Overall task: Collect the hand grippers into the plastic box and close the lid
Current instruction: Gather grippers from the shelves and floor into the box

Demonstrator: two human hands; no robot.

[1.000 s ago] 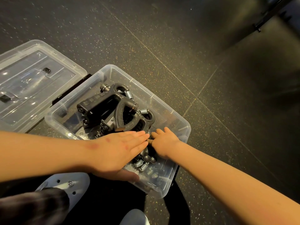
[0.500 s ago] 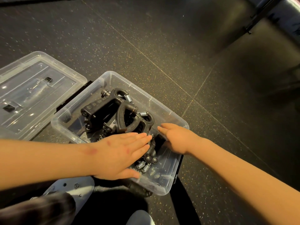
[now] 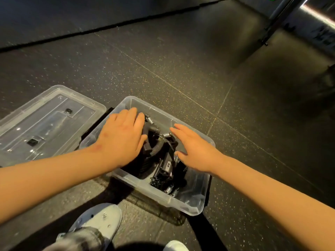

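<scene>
Hand grippers (image 3: 159,156) are piled inside plastic box (image 3: 190,205) on floor; none visible outside it. Left hand (image 3: 121,140) lies flat on pile, fingers extended, gripping nothing. Right hand (image 3: 194,151) is open w/ fingers spread, at pile's right side. Lid (image 3: 45,124) lies detached, just left of box. Remaining step, est.: fit lid and close.

Both hands, left hand (image 3: 121,140) and right hand (image 3: 194,151), shifted farther over the box (image 3: 188,198).
</scene>
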